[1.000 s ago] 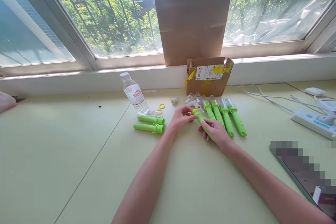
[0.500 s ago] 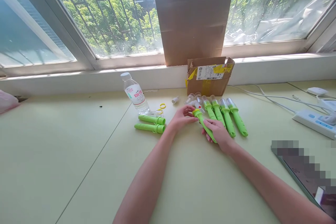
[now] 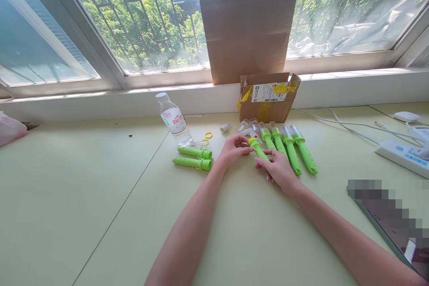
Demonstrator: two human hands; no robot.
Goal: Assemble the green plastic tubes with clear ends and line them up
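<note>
A green plastic handle (image 3: 260,152) is held in front of me, tilted, with a yellow ring (image 3: 251,141) around its upper end. My right hand (image 3: 279,170) is closed on its lower part and hides that end. At the ring end, my left hand (image 3: 231,152) grips the handle between thumb and fingers. Just to the right lie several green handles with clear caps (image 3: 303,149), side by side. Two uncapped green handles (image 3: 192,163) with threaded ends lie left of my left hand. Loose yellow rings (image 3: 208,135) and clear caps (image 3: 243,125) lie beyond my hands.
A water bottle (image 3: 174,120) stands at the left, behind the uncapped handles. Against the wall is an open cardboard box (image 3: 268,103). A small white part (image 3: 225,128) lies before it. To the right are a power strip (image 3: 400,154) with cables and a phone (image 3: 378,219).
My right hand has shifted its hold on the green handle, with its fingers now covering the lower end. The left hand stays at the yellow ring. The view has moved slightly.
</note>
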